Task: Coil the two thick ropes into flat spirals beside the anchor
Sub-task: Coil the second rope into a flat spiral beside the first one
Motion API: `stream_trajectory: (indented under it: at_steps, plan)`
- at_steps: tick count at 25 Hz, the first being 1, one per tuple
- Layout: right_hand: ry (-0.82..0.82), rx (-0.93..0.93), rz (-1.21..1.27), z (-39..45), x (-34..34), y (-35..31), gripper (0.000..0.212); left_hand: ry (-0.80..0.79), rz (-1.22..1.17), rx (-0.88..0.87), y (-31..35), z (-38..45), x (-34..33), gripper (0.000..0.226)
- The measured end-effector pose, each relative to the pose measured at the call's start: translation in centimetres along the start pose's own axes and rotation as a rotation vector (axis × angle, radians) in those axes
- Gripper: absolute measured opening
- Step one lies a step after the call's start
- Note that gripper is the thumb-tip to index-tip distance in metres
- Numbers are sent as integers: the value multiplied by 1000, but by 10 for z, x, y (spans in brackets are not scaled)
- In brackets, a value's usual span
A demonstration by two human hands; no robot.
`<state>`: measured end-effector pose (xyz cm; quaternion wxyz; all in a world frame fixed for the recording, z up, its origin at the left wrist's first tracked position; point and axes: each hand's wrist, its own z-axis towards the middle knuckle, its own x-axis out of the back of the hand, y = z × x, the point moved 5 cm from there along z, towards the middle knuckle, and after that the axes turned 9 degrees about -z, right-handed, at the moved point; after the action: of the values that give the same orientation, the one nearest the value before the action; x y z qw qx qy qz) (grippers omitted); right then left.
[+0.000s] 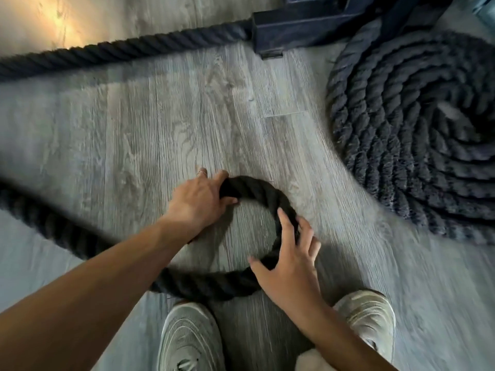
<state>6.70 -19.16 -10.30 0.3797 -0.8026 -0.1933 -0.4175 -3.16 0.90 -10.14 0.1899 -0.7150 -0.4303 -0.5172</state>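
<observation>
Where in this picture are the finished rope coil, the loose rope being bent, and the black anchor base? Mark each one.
finished rope coil [417,135]: head view, on its middle rings.
loose rope [263,194]: head view, top of the curved loop between the hands.
anchor base [294,28]: head view, on its black block.

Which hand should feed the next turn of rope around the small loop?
Probably the left hand: it grips the rope end on the side where the loose rope trails off. The right hand can pin the loop.

Finished coil [417,135] right of anchor [294,28]
</observation>
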Motion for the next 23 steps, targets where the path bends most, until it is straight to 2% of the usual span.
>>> stream_trajectory:
  at_steps: [2, 5, 7, 9, 12, 14, 17, 20, 23]
  plan:
    - [72, -6, 15, 1, 1, -3, 94, -69, -148, 41, 2, 5, -6, 55]
    - [183, 141, -121, 8, 12, -18, 82, -142, -585, 304, -10, 13, -9, 51]
    - [91, 271, -230, 11, 6, -30, 84, -94, -983, 533, -22, 13, -6, 47]
    - [38, 286, -268, 17, 1, -35, 83, -65, -1169, 636, -24, 7, -6, 46]
    - [59, 199, -292, 29, 0, -36, 75, -48, -1146, 649, -15, -12, -21, 48]
    - [42, 208, -307, 29, -7, -34, 60, -8, -1123, 656, -15, -19, -31, 53]
    - [25, 266, -279, 25, -18, -25, 48, -22, -834, 587, -22, -18, -28, 61]
    - [-56, 209, -280, 25, -18, -24, 50, -40, -439, 421, -24, -5, -15, 76]
    - [-112, 185, -300, 28, -16, -25, 53, 67, -431, 142, -16, 21, 5, 76]
